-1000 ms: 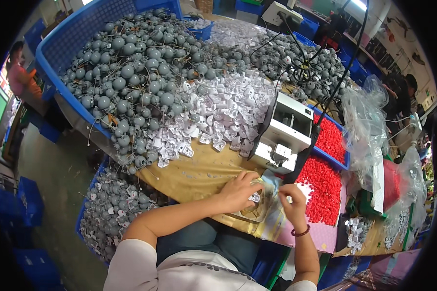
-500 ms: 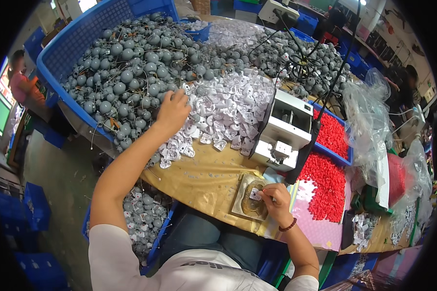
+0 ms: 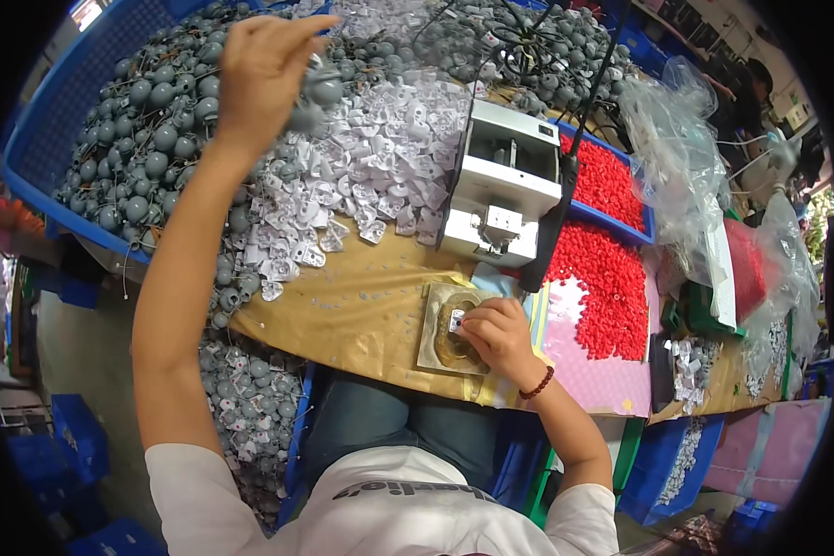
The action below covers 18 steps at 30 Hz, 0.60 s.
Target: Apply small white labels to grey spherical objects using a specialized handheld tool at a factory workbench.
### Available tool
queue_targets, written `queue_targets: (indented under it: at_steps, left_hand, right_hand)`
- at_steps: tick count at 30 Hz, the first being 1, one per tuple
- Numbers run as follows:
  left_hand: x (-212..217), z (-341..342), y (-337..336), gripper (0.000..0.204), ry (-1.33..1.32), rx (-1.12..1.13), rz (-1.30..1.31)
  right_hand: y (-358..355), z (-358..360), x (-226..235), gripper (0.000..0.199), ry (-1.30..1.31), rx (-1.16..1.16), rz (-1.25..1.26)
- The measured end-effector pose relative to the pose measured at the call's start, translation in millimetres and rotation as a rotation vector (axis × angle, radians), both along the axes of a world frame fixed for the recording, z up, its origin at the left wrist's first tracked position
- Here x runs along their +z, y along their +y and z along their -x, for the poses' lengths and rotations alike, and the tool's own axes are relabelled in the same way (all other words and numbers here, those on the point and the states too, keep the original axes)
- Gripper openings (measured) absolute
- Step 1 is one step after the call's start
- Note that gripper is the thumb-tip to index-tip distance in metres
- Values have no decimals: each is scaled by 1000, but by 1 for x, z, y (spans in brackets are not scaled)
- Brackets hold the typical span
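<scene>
My left hand point(image 3: 261, 79) is raised over the heap of grey ball-shaped parts point(image 3: 157, 139), its fingers pinched together. A motion-blurred grey ball-shaped part point(image 3: 323, 86) hangs just below the fingertips, seemingly from the pinch; its wire is too blurred to make out. At the table's front edge, my right hand point(image 3: 502, 338) has its fingertips closed on a small white plastic piece point(image 3: 457, 321). That piece sits in the oval recess of a square metal fixture point(image 3: 428, 341). Part of the fixture is hidden behind the hand.
White plastic pieces point(image 3: 371, 157) lie heaped mid-table. A white bench machine point(image 3: 500, 185) stands behind the fixture. Small red parts point(image 3: 612, 306) spread to the right, near clear plastic bags point(image 3: 672, 120). A blue bin point(image 3: 37, 139) rims the grey heap; more grey parts point(image 3: 250, 389) sit below.
My left hand has lifted off the edge of the grey heap, with a grey ball-shaped part now beneath its fingers. My right hand stays at the fixture. The whole view has shifted.
</scene>
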<state>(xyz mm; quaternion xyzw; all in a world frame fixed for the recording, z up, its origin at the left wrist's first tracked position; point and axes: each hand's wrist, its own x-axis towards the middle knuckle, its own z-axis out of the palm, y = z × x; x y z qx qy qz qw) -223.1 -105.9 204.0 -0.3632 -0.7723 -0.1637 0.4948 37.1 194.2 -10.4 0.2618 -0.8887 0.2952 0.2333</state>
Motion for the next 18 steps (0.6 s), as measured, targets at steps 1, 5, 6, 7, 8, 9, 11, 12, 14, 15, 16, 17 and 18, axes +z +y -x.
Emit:
queue_targets:
  at_steps: [1,5,6,7,8,9,11,12,14,15,16,17,18]
  left_hand:
    - [-3,-1,3,20,-72,-15,41]
    - [-52,-14,16,24,-794,-73,120]
    - [-60,-20,15,24,-958,-126,93]
    - [-66,-28,16,23,-1125,-186,67]
    - [-70,-36,16,23,-1292,-246,39]
    - [-73,-45,16,23,-1362,-295,-38]
    - [-71,-64,25,23,-1490,-413,-200]
    - [-83,-67,28,22,-1472,-545,-272]
    - [-75,-89,32,21,-1442,-591,-241]
    - [-73,-99,33,21,-1431,-612,-226]
    - [-79,-104,32,19,-1337,-582,-156]
    - [-85,-111,33,18,-1335,-556,-136]
    - [-90,-117,34,17,-1331,-524,-117]
  right_hand:
    - [-3,0,3,19,2,9,-41]
    - [-7,-4,13,21,-14,2,-167]
    - [-8,-4,14,21,-14,-3,-172]
    - [-9,-6,13,22,-19,-4,-164]
    - [-9,-7,12,23,-26,-3,-156]
    - [-9,-7,9,25,-32,5,-133]
    - [-5,-6,11,31,-78,-15,-33]
    - [-2,-7,15,35,-117,-40,50]
    - [-3,-1,38,42,-61,-91,163]
    - [-3,3,49,46,-29,-110,220]
    - [-9,10,68,46,4,-87,198]
    - [-17,18,84,46,37,-66,175]
    - [-27,26,93,47,32,-45,160]
